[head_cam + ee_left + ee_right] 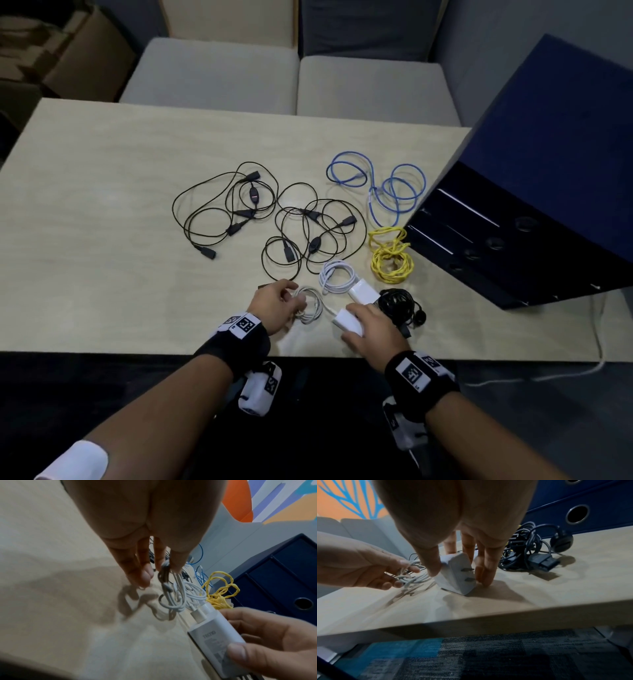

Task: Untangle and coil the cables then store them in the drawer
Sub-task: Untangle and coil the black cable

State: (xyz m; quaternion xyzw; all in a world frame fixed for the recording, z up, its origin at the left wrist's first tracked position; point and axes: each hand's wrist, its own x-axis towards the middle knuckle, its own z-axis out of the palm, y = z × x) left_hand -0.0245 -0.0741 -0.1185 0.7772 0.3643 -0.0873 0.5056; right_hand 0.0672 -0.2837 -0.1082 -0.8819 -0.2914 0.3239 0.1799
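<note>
My left hand (274, 306) pinches a small coil of white charger cable (310, 305) near the table's front edge; the coil (171, 595) hangs from my fingertips. My right hand (364, 329) grips the white charger plug (347, 322) joined to that cable, thumb and fingers round the plug (455, 574), whose corner touches the table. A second white cable with adapter (342, 279) lies just behind. Two tangles of thin black cable (267, 212) sprawl mid-table. A blue cable (380, 186), a yellow bundle (390, 257) and a black coiled cord (399, 303) lie to the right.
A dark blue drawer unit (534, 205) with round pull holes stands on the table's right end, its drawers closed. Grey seat cushions (291, 75) sit behind the table. The table's front edge (488, 620) runs just under my wrists.
</note>
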